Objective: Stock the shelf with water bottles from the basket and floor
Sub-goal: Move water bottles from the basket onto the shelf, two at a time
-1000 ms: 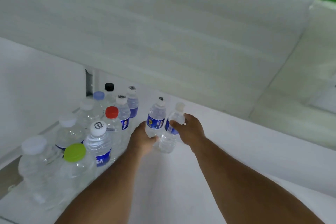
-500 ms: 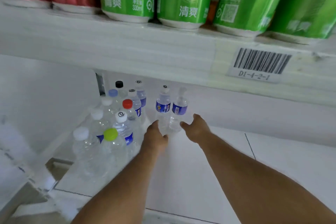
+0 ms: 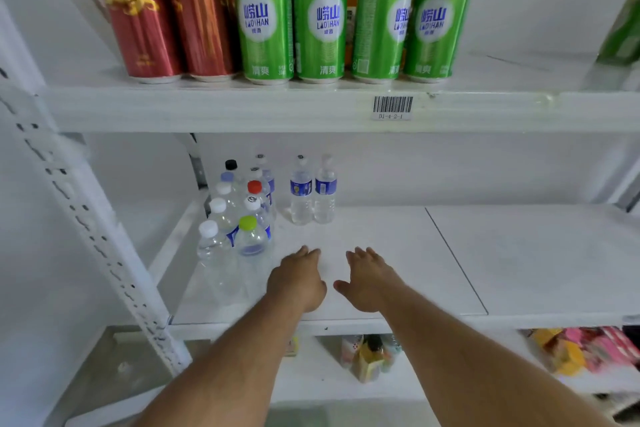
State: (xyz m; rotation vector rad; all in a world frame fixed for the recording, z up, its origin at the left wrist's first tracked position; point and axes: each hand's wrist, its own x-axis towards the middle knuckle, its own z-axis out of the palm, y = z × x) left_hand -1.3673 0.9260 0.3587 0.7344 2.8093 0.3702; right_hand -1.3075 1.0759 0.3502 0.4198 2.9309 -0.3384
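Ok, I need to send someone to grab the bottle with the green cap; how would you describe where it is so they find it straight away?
Look at the white middle shelf, under the row of green cans. A cluster of water bottles stands at its left end. The one wanted is at the cluster's front right corner, the green-capped bottle: the only lime-green cap among white, red, blue and black ones.

Green cans (image 3: 349,26): four standing in a row on the upper board.
Red cans (image 3: 162,10): two standing left of them.
Barcode label (image 3: 392,107): sticking below.
Snack packets (image 3: 581,350): lying lower right, blurred.
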